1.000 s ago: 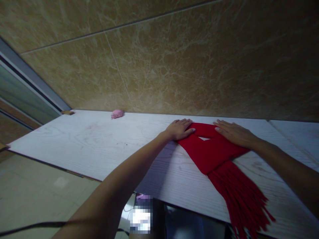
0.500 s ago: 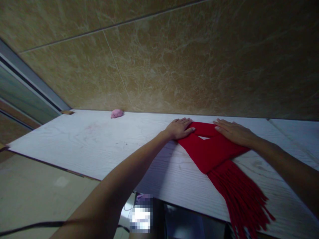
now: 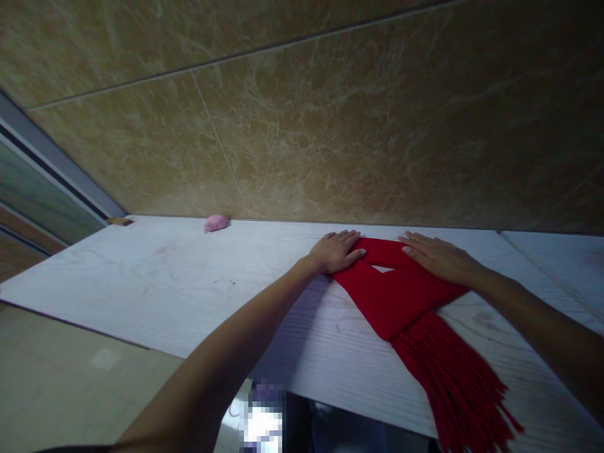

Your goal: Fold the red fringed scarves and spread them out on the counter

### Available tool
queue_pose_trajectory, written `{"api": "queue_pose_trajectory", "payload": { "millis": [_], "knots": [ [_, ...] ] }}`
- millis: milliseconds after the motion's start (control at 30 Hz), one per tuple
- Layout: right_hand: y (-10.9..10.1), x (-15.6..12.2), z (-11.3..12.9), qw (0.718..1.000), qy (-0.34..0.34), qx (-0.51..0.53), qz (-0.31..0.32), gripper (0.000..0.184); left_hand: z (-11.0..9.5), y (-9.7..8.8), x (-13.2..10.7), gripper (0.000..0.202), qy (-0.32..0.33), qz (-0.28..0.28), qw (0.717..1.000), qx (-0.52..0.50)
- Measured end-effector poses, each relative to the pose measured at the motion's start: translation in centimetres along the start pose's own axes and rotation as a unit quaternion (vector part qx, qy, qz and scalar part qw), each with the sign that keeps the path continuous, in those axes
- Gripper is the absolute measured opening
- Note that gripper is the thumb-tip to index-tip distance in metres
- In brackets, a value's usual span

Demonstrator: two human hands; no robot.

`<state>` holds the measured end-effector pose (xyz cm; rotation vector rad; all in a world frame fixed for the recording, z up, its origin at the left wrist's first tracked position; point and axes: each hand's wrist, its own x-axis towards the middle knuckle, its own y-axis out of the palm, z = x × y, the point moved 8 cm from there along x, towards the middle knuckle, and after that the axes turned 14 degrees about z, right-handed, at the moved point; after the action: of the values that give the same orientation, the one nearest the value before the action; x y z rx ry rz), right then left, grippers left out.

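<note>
- The left hand (image 3: 334, 251) lies flat at the scarf's left corner, fingers stretched out together and thumb resting on the cloth; it presses, with no grip that shows.
- The right hand (image 3: 436, 257) is equally flat, its palm over the opposite corner, fingers straight and curled round nothing.
- The red scarf (image 3: 391, 299) lies folded on the white surface (image 3: 170, 277), under and between the hands. A band runs straight across between them, and a crossed part comes to a point on the near side; a small gap between the two lets the surface show.
- Its fringe (image 3: 457, 377) fans out nearer the wearer than the right hand, reaching the near edge.
- Over the last second the view has tilted slightly, yet hands and folds have kept their places; this looks like a steadying or smoothing pause, with the fold unaltered.
- A pink toy (image 3: 216, 223) sits well to the left of the left hand, by the wall (image 3: 302, 126), untouched.
</note>
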<state>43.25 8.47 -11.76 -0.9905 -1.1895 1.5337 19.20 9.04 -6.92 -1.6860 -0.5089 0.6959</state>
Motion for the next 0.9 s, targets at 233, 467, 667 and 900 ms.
{"api": "queue_pose_trajectory", "payload": {
  "millis": [233,467,667,900],
  "knots": [
    [-1.6,-1.0,2.3,0.999,0.002,0.043,-0.001,0.061,0.2,-0.5,0.0,0.065,0.044,-0.041,0.995,-0.081],
    [-6.8,-5.3,-2.3,0.973,0.17,0.073,-0.141,0.063,9.7,-4.2,-5.8,0.049,-0.215,-0.28,0.902,-0.247],
    [-5.8,-6.6,-4.3,0.952,0.289,0.067,-0.078,0.058,8.9,-2.6,-5.0,0.048,-0.263,-0.185,0.923,-0.212],
    [-5.2,-5.4,-1.9,0.947,0.291,0.091,-0.096,0.049,5.7,-2.7,-2.6,0.035,-0.197,-0.176,0.938,-0.224]
  ]
}}
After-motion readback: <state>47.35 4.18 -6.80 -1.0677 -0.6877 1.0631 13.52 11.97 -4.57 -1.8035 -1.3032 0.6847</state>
